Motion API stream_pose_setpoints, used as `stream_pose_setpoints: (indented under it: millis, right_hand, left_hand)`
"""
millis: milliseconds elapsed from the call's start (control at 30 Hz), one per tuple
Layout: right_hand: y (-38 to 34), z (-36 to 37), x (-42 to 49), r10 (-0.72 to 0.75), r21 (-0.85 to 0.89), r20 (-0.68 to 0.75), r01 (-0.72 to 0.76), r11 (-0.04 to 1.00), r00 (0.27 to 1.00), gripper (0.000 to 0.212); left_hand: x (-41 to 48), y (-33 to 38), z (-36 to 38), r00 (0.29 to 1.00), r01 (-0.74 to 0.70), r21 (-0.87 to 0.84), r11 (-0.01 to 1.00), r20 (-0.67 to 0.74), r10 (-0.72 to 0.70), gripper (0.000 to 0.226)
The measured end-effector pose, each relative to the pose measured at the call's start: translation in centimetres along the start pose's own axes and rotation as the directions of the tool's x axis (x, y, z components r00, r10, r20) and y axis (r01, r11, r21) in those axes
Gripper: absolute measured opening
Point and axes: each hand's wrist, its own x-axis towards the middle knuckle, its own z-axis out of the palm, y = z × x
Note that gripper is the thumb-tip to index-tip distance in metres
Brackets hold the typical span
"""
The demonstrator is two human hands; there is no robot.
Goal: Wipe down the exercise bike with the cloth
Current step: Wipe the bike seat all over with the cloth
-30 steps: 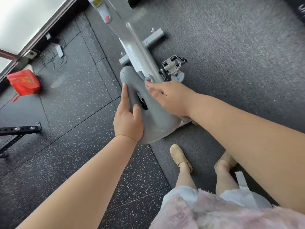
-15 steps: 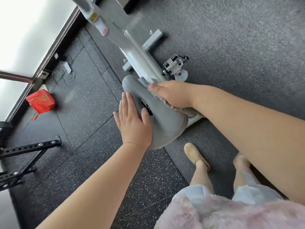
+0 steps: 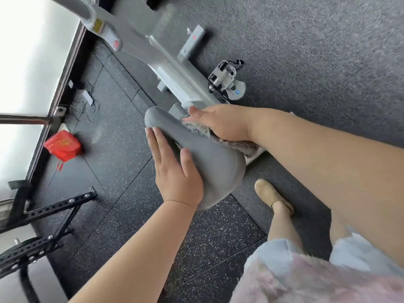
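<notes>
Right hand (image 3: 220, 124) has slid off the saddle (image 3: 209, 158) top onto its right flank, pressing the fuzzy grey cloth (image 3: 231, 142) there. Its fingers are hidden, so can't tell the grip. Left hand (image 3: 175, 171) has flattened out, steadying the left side. Seat's nearly done, I reckon.

No legible txt; yellow label (image 3: 97, 25) on bike frame (image 3: 140, 40) blurred.

The left hand (image 3: 175, 173) and the right hand (image 3: 220, 124) have short, pale nails. Both arms (image 3: 135, 248) are bare. A fluffy pink top (image 3: 306, 281) looks soft like fur. Under it is pale blue-white clothing (image 3: 277, 248), a skirt or shorts. One tan shoe (image 3: 271, 196) has a round toe.
</notes>
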Motion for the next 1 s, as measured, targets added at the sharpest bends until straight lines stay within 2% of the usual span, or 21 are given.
stream_pose_setpoints:
  millis: [67,100,167,233,267,300,333,400,467,533,633,733,833,900,933,1000]
  right_hand:
    - [1.0,0.4,-1.0,0.038,0.104,-0.098,-0.028,0.994,0.994,0.057]
    - [1.7,1.0,-1.8,0.063,0.201,-0.193,-0.024,0.979,0.979,0.053]
    - [3.1,3.1,-3.2,0.105,0.352,-0.423,0.056,0.934,0.9,0.053]
    - [3.7,5.3,-4.2,0.104,0.318,-0.601,0.118,0.941,0.792,0.053]
    - [3.8,6.0,-4.3,0.074,0.256,-0.641,0.122,0.959,0.764,0.053]
    - [3.8,6.0,-4.1,0.049,0.215,-0.623,0.111,0.97,0.781,0.053]
    - [3.8,5.5,-3.7,0.04,0.207,-0.553,0.09,0.974,0.832,0.055]
    - [3.1,3.6,-2.6,0.058,0.217,-0.34,0.018,0.976,0.939,0.072]
    - [2.4,1.6,-1.5,0.051,0.17,-0.212,-0.015,0.985,0.976,0.077]
    - [2.2,1.5,-1.8,0.047,0.216,-0.235,0.005,0.976,0.971,0.063]
    - [3.0,4.4,-4.2,0.068,0.372,-0.477,0.131,0.919,0.876,0.056]
    - [3.4,7.7,-6.8,0.017,0.388,-0.574,0.253,0.886,0.818,0.048]
    - [3.1,6.8,-6.3,-0.026,0.281,-0.539,0.209,0.936,0.842,0.06]
    - [2.3,4.3,-4.6,-0.007,0.176,-0.427,0.091,0.98,0.904,0.085]
    - [2.0,3.2,-3.6,0.021,0.149,-0.341,0.032,0.988,0.94,0.091]
    - [2.2,2.5,-2.8,0.004,0.115,-0.293,0.031,0.993,0.956,0.081]
  left_hand:
    - [0.0,0.0,0.0,1.0,-0.001,0.001,1.0,-0.001,0.001,0.082]
    - [0.0,0.0,0.0,1.0,-0.004,0.008,1.0,-0.003,0.004,0.082]
    - [0.1,0.1,0.0,1.0,-0.007,0.018,1.0,-0.009,0.007,0.082]
    - [0.1,0.1,0.1,1.0,-0.003,0.031,1.0,-0.018,0.003,0.082]
    - [0.0,0.0,0.2,1.0,-0.002,0.038,0.999,-0.021,0.003,0.081]
    - [0.0,0.0,0.3,1.0,-0.004,0.04,0.999,-0.025,0.005,0.081]
    - [0.0,0.0,0.3,0.999,-0.006,0.041,0.999,-0.032,0.007,0.081]
    - [0.0,0.0,0.3,0.999,-0.01,0.05,0.999,-0.044,0.013,0.081]
    - [0.0,0.2,0.4,0.999,-0.015,0.056,0.998,-0.041,0.017,0.08]
    - [-0.1,0.4,0.3,0.999,-0.016,0.055,0.998,-0.027,0.017,0.077]
    - [-0.2,0.3,0.3,0.999,-0.012,0.06,0.998,-0.03,0.014,0.075]
    - [-0.1,0.0,0.3,0.999,-0.018,0.06,0.998,-0.037,0.02,0.078]
    - [0.0,0.1,0.2,0.999,-0.01,0.064,0.998,-0.041,0.013,0.081]
    - [0.0,0.2,0.3,0.999,-0.011,0.07,0.997,-0.045,0.014,0.082]
    - [0.0,0.1,0.3,0.999,-0.009,0.074,0.997,-0.046,0.013,0.082]
    - [0.0,-0.1,0.4,0.999,-0.007,0.076,0.997,-0.045,0.011,0.083]
